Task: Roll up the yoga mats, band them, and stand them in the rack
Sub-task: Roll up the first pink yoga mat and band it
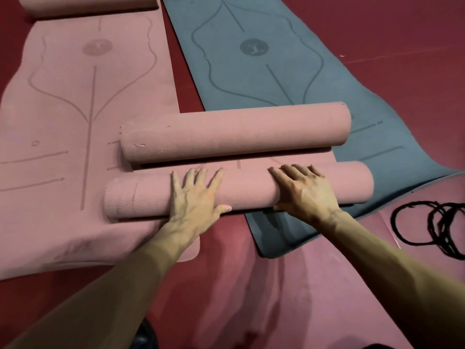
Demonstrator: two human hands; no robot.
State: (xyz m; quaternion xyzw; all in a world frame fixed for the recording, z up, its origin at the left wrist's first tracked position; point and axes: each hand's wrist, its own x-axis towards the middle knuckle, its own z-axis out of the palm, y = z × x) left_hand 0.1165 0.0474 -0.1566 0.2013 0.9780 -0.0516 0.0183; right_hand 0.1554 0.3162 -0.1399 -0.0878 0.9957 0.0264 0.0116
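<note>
A pink yoga mat lies across two flat mats, rolled inward from both ends. The near roll [251, 188] and the far roll [236, 132] lie parallel, with a narrow flat strip between them. My left hand [195, 200] presses on top of the near roll with fingers spread, thumb at its near side. My right hand [305, 191] rests on the same roll further right, fingers draped over the top. A flat pink mat [75, 117] lies to the left and a flat grey-blue mat [264, 59] to the right. Black bands [432, 225] lie on the floor at the right.
The floor [402, 34] is dark red. The far end of the flat pink mat is curled into a roll [88, 5] at the top left. No rack is in view. A dark object [143, 336] shows at the bottom edge.
</note>
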